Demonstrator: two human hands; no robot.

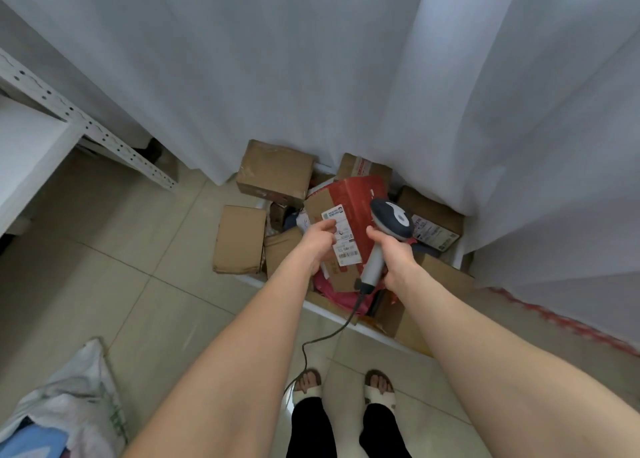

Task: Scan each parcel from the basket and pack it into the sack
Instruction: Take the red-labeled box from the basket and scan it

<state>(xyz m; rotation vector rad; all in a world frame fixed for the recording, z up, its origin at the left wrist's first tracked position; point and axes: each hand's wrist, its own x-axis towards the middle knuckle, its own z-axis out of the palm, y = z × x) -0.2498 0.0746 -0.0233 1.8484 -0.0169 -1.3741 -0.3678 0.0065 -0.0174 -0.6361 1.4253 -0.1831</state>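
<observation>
**Head view, standing over the basket.** The floor (121, 250) is pale beige tile with thin grout lines. A white curtain (311, 59) hangs in folds across the back and right of the scene and reaches the tiles. A white perforated-steel shelving rack (86, 125) stands at the left.

The white-rimmed basket (325, 309) sits against the foot of the curtain, heaped with brown cartons. One carton (277, 172) lies at its far left corner and another (239, 238) at its left side.

The parcel (349, 198), a flat carton that is part red and part brown, is held tilted above the heap. It bears a white shipping label (344, 246) with barcodes. The left hand (317, 241) grips its near left edge, thumb on the label. The right hand (394, 253) is curled round the grey handle of a barcode scanner (393, 218). The scanner's dark head sits just beside the parcel's red face, and its cable (325, 336) trails down to the floor.

The white woven sack (79, 398) lies at the lower left, well apart from the basket, with bare tiles between them. The curtain crowds the basket's far and right edges.
</observation>
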